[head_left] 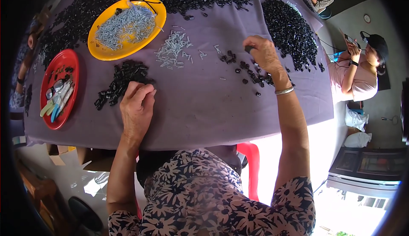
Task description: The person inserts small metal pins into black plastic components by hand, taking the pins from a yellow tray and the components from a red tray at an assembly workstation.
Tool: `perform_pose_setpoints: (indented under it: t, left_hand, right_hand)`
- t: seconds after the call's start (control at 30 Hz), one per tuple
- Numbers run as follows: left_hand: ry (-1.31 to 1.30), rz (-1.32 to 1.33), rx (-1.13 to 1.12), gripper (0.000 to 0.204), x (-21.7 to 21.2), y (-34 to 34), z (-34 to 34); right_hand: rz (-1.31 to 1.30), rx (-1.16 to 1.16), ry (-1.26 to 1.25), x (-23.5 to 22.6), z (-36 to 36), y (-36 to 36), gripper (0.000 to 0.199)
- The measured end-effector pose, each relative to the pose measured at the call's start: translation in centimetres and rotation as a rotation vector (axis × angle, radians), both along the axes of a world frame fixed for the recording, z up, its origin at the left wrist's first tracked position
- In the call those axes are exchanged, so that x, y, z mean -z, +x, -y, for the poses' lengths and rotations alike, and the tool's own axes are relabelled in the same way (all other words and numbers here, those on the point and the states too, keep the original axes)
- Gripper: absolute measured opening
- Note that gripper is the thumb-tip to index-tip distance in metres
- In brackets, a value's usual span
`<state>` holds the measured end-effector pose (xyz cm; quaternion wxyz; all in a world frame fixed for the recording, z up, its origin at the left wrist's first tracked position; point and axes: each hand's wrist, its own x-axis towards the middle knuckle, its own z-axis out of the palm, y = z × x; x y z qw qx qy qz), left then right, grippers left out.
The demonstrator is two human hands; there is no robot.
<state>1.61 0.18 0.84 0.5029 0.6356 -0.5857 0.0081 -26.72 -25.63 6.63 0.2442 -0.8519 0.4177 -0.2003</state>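
My left hand (138, 104) hovers at the near edge of a small heap of black plastic parts (121, 78). Its thumb and fingertips are pinched together; whatever they hold, if anything, is hidden. Farther right, my right hand (263, 57) wears a bangle at the wrist and grips a small black plastic part (249, 48) between thumb and fingers. Scattered black pieces (254, 77) lie just below it. Between the hands, a loose pile of small silver screws (174, 48) rests on the purple cloth.
A yellow plate (94, 50) full of screws stands at the back left. A red tray (54, 59) with tools and glasses is at the far left. Large black heaps (289, 35) cover the far side. One person (355, 72) sits at right; others are partly visible.
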Motion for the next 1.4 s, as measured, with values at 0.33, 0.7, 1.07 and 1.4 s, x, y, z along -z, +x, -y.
perform_pose_setpoints:
  t: [0.33, 0.7, 1.07, 1.4]
  left_hand:
    - [-0.017, 0.002, -0.021, 0.022, -0.2, -0.2, -0.2]
    - [-0.003, -0.021, 0.092, 0.026, -1.7, -1.1, -0.4]
    - [0.364, -0.709, 0.437, 0.03, -1.5, -4.3, -0.4]
    - [0.16, -0.203, 0.338, 0.027, 0.0, -4.0, -0.3]
  right_hand:
    - [-0.042, -0.181, -0.09, 1.9, -1.8, 0.9, 0.024]
    - [0.166, -0.1, 0.141, -0.6, -5.8, 2.8, 0.025]
    - [0.326, -0.362, 0.062, 1.2, -18.0, 6.7, 0.049]
    - [0.187, -0.152, -0.045, 1.0, -11.4, 2.9, 0.037]
